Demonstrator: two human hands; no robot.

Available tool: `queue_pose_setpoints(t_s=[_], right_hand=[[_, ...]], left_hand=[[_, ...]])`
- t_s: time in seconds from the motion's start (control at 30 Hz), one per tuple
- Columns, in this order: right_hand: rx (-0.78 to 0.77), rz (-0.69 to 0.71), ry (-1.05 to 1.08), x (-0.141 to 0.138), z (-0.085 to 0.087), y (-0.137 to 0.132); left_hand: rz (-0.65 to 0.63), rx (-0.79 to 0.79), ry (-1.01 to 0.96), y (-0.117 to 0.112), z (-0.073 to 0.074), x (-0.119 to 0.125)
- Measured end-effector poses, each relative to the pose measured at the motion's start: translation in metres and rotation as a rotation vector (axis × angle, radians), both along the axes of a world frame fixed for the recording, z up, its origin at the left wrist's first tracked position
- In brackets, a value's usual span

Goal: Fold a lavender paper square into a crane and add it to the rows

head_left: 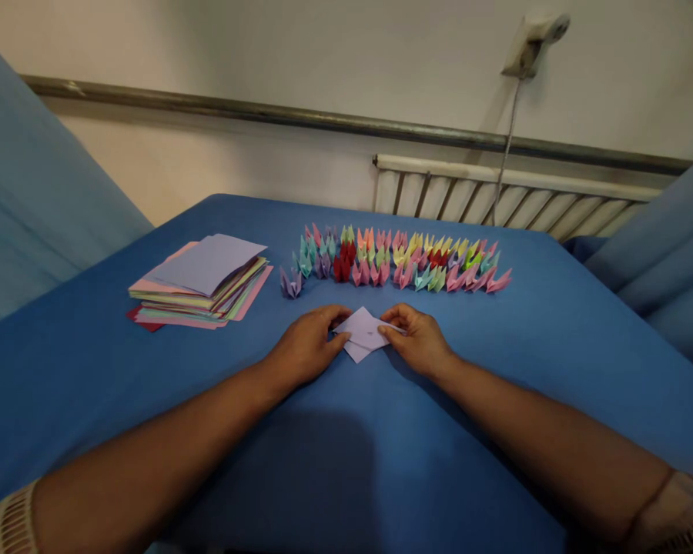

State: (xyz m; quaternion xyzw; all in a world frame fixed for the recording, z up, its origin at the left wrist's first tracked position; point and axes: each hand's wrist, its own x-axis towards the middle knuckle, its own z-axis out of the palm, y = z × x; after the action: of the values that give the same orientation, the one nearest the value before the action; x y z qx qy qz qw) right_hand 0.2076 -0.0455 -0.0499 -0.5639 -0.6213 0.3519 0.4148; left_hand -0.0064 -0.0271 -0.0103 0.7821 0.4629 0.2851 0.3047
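Between my two hands is a small folded sheet of lilac paper (360, 326), shaped roughly like a diamond with layered flaps. My left hand (312, 338) pinches its left corner, thumb on top and fingers curled behind. The right corner is gripped by my right hand (419, 337), with the thumb pressing on a flap. Just beyond the hands stand rows of folded paper cranes (379, 271) in pink, red, yellow, green, blue and purple. A single purple crane (292, 283) sits at the near left end of the rows.
To the left lies a tall, uneven stack of coloured paper sheets (208, 265) with lilac on top. Everything rests on a blue cloth-covered table (497, 462). Behind it are a wall pipe (300, 114), a radiator (467, 188) and a plugged-in cable (509, 146). Blue curtains (28, 177) hang at both sides.
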Motion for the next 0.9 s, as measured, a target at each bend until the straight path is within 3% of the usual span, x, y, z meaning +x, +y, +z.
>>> queue_pose_setpoints(t_s=[0.13,0.3,0.47,0.6,0.7,0.9], right_hand=[[0.034,0.033,-0.092,-0.001,0.006,-0.003],[0.108,0.03,-0.345,0.003,0.011,-0.002],[0.232,0.094,-0.557,0.004,0.018,-0.005],[0.307,0.235,-0.665,0.001,0.026,-0.032],[0.279,0.391,-0.767,0.005,0.027,-0.055],[0.164,0.424,-0.854,0.018,0.026,-0.064]], left_hand=[[-0.177,0.228,0.108,-0.004,0.006,0.003],[-0.418,0.188,0.199,-0.004,0.005,0.007],[-0.498,0.07,0.256,-0.005,0.009,-0.001],[-0.622,0.092,0.422,-0.008,0.015,-0.011],[-0.654,0.126,0.551,-0.01,0.019,-0.013],[-0.671,0.141,0.657,-0.013,0.029,-0.013]])
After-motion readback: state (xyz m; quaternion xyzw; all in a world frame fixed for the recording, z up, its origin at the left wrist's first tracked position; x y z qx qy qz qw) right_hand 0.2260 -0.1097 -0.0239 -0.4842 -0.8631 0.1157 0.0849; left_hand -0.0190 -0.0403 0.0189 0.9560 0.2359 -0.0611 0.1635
